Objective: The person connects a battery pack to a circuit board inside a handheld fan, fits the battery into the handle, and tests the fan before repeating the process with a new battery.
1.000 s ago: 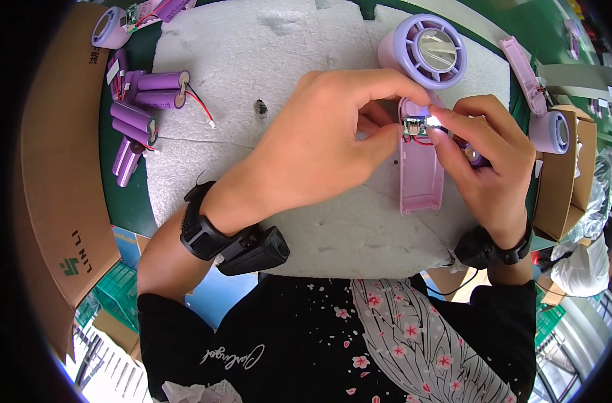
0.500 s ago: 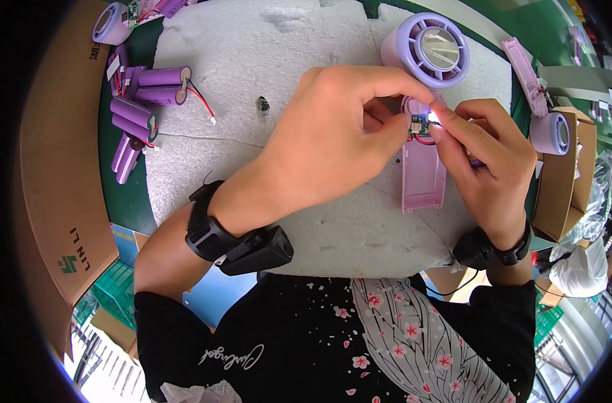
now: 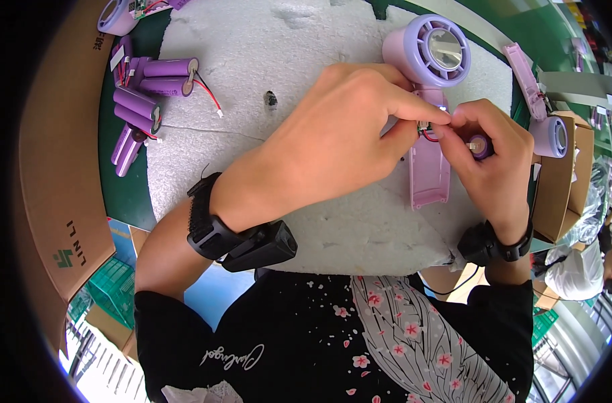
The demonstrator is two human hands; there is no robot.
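A lilac handheld fan (image 3: 446, 50) lies at the far right of the foam slab, its pink open handle shell (image 3: 429, 178) pointing toward me. Over that shell, my left hand (image 3: 360, 127) pinches a small circuit board (image 3: 423, 125) between thumb and index finger; the fingers cover most of it. A small light glows beside the fingertips. My right hand (image 3: 494, 151) meets the left at the board, thumb and index finger close together by a red wire (image 3: 429, 136). Its curled fingers hold a purple battery (image 3: 481, 146), of which one end shows.
Several purple battery packs (image 3: 166, 77) with wires lie left of the foam slab (image 3: 239, 40). A dark bit (image 3: 271, 101) sits on the foam. At right are another fan (image 3: 552, 137), a pink shell piece (image 3: 524, 80) and a cardboard box (image 3: 575, 178). A large carton (image 3: 64, 168) stands left.
The bright glow at the fingertips has become smaller. My right hand has turned slightly, baring the battery's end. My left fingers have moved a little to the right over the board.
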